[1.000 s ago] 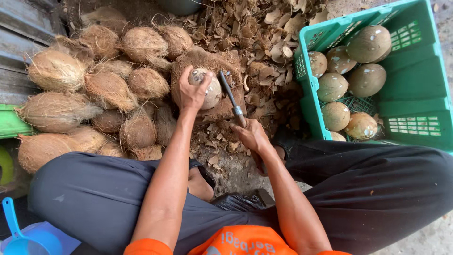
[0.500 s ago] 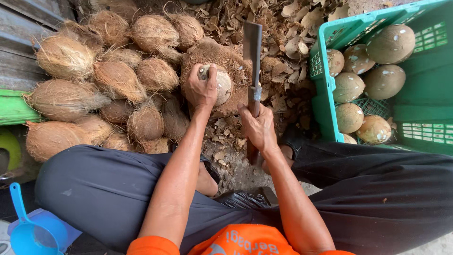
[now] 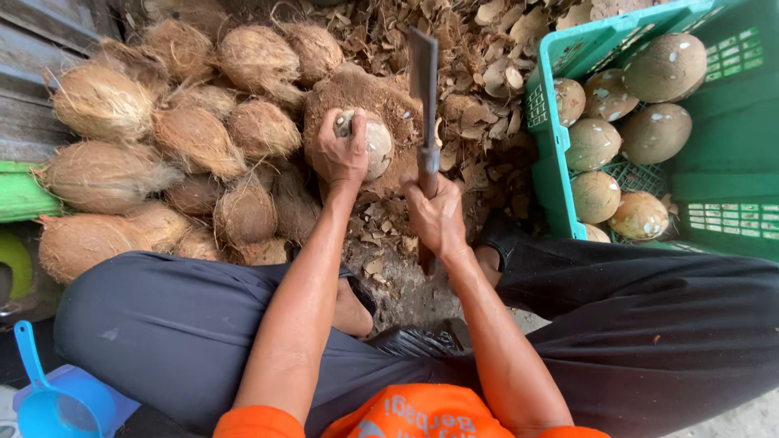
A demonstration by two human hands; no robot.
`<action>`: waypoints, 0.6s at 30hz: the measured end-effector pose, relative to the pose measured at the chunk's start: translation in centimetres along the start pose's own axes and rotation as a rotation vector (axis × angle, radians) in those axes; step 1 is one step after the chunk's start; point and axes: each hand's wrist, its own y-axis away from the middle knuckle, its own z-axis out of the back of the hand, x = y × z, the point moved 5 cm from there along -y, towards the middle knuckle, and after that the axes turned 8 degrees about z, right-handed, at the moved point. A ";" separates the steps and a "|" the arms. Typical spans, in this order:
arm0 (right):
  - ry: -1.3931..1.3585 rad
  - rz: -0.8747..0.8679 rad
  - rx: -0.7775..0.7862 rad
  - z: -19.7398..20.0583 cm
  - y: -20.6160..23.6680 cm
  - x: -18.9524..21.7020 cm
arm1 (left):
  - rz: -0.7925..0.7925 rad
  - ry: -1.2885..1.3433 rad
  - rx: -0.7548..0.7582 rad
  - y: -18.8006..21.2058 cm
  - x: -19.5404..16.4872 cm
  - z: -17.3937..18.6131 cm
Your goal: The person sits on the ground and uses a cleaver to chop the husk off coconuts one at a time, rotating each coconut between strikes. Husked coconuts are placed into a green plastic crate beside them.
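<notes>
Gripping coconut left hand, cleaver right hand; husk-littered ground.

Part-peeled coconut beside upright cleaver

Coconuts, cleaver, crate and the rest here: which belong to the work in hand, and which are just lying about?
In use:
left hand holding the coconut
right hand gripping the cleaver
chopping block
green crate of peeled coconuts
husked pile

Lying about:
blue scoop
husk scraps
</notes>
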 end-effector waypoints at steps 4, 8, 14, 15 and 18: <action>0.229 -0.387 0.270 -1.3 -0.3 -4.2 | 0.076 0.070 0.097 -0.4 0.8 -0.2; 0.223 -0.227 0.221 -0.8 -0.8 -5.8 | 0.147 0.097 0.137 -1.2 1.2 0.2; 0.177 -0.365 0.170 0.1 -0.8 -5.4 | 0.326 0.128 0.043 -0.6 1.6 2.1; 0.179 -0.362 0.161 0.4 -0.8 -4.8 | 0.337 0.153 0.019 -0.1 1.4 2.6; 0.231 -0.206 0.108 1.3 -0.9 -2.5 | 0.240 0.382 0.101 1.4 -0.2 2.8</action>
